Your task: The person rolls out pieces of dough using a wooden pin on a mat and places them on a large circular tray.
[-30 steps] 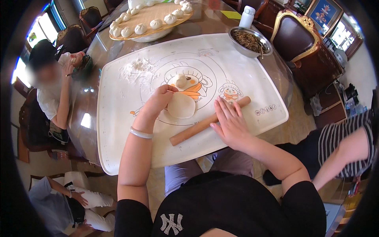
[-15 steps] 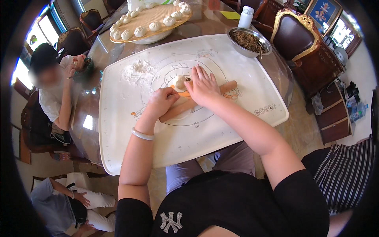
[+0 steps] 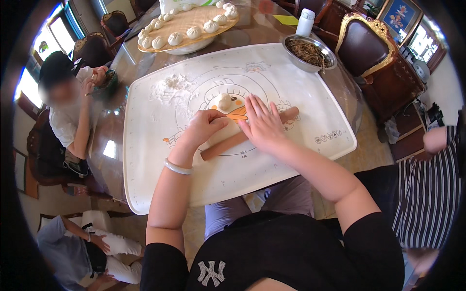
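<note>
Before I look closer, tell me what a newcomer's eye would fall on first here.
Probably the printed white mat filling the middle, where the right hand lies flat over a wooden rolling pin, the left hand close by. Next, likely, the pale buns around a round tray at upper left, and the metal bowl of dark shredded food at upper right.

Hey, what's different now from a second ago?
The right hand has moved the rolling pin away from the person, then slightly back; it now lies farther out. The left hand stays by the flat dough; the dough lump and metal bowl stayed put.
</note>
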`<state>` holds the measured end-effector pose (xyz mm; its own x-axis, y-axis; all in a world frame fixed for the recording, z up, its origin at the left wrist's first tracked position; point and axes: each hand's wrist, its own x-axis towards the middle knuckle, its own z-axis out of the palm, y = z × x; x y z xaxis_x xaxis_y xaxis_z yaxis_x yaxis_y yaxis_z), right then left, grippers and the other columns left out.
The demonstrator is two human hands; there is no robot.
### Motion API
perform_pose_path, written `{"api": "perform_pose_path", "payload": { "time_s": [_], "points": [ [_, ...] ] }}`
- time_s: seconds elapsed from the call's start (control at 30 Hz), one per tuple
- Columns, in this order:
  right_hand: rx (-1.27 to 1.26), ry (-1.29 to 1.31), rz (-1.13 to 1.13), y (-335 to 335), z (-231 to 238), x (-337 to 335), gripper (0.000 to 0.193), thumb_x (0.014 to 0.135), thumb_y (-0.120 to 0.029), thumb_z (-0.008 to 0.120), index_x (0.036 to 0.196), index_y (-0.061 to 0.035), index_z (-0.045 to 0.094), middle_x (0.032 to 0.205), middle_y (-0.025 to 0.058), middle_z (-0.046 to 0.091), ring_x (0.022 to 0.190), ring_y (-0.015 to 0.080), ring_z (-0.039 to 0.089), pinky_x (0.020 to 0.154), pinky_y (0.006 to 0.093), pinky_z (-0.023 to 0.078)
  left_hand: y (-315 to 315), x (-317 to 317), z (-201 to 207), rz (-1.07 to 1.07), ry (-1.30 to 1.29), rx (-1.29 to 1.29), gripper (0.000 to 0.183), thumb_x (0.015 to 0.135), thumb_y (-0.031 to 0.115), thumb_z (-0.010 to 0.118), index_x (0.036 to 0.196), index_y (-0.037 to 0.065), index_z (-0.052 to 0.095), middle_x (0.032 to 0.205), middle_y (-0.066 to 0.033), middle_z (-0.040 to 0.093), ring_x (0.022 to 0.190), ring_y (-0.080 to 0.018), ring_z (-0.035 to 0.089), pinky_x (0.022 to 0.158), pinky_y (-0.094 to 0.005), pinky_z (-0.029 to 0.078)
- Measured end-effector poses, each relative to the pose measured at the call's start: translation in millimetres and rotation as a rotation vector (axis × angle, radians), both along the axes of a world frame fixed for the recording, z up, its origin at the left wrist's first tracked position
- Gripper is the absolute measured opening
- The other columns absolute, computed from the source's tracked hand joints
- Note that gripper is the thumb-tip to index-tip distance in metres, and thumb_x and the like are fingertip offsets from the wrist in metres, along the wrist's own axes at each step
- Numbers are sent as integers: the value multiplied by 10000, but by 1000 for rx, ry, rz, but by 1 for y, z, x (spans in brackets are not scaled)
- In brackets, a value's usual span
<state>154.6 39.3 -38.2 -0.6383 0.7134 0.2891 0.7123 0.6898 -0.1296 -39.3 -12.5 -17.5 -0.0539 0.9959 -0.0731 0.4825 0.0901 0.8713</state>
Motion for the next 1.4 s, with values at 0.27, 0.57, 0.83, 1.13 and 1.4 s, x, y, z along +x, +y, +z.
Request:
{"api": "perform_pose_path", "payload": {
  "time_s": [0.27, 0.57, 0.83, 1.13, 1.4],
  "points": [
    [-25, 82, -34, 23, 3, -29, 600, 935, -370, 362, 1379, 13, 233, 1414, 175, 302, 1307, 284, 295, 1051, 449, 251, 6, -9, -8, 63, 88, 35, 274, 801, 216, 638, 947, -16, 640, 745, -85, 640, 664, -138, 569, 621, -284, 461],
    [12, 414, 165, 10, -7, 26, 118, 861, -165, 503, 880, -51, 528, 817, 95, 552, 791, 272, 542, 744, 391, 414, 11, -47, -9, 306, -478, 135, 260, 861, 265, 602, 975, 31, 611, 811, -34, 598, 699, -93, 558, 553, -229, 451],
    [14, 304, 123, 8, -4, 19, 155, 861, -198, 476, 799, -65, 526, 780, 75, 575, 804, 246, 548, 719, 384, 400, 24, -199, -16, 812, -657, 219, 225, 883, 154, 562, 1054, 9, 564, 945, -80, 608, 824, -188, 612, 703, -320, 536],
    [-7, 307, 111, 9, -2, 20, 145, 851, -184, 477, 784, -68, 531, 770, 62, 577, 794, 237, 553, 713, 379, 405, 34, -278, -46, 980, -547, 165, 290, 857, 166, 567, 1098, 5, 562, 984, -91, 608, 840, -226, 615, 706, -335, 534],
    [19, 351, 126, 7, -1, 19, 141, 841, -167, 492, 749, -65, 527, 739, 66, 568, 769, 246, 552, 692, 384, 416, 15, -295, -68, 729, 715, 278, 411, 897, 293, 475, 1245, 73, 483, 1245, -143, 500, 1104, -263, 500, 931, -452, 385]
  ]
}}
